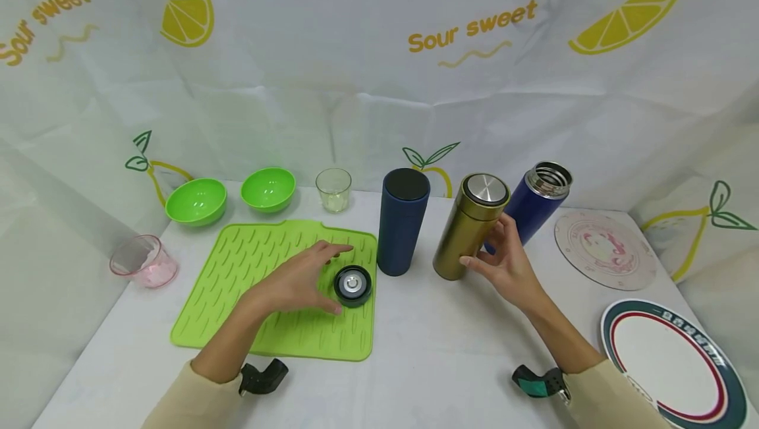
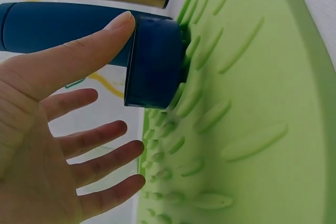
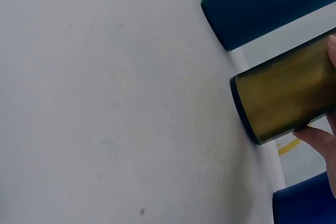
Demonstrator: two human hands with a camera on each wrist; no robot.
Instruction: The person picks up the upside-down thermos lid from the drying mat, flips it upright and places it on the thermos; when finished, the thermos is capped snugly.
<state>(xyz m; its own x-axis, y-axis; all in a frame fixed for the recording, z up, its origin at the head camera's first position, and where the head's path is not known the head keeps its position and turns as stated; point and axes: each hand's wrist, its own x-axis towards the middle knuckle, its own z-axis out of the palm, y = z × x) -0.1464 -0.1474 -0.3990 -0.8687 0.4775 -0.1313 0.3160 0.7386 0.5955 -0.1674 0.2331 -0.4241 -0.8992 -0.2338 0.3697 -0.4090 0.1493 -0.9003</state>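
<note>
On the green drying mat (image 1: 290, 337) lies a dark blue bottle lid (image 1: 352, 286), its inner side with a silver disc facing up. My left hand (image 1: 296, 281) is spread beside that lid, fingers apart and holding nothing; in the left wrist view the thumb overlaps the lid (image 2: 155, 61), and I cannot tell if they touch. My right hand (image 1: 504, 267) grips the gold thermos (image 1: 465, 234), capped with a silver-topped lid, its thumb on the near side. Behind that hand stands a blue thermos (image 1: 530, 208) without a lid, its steel mouth showing.
A capped navy thermos (image 1: 404, 225) stands between the mat and the gold one. Two green bowls (image 1: 197, 202) and a clear glass (image 1: 334, 190) line the back. A pink glass (image 1: 145, 261) is at left; a pink round mat (image 1: 605, 251) and a white plate (image 1: 664, 363) at right.
</note>
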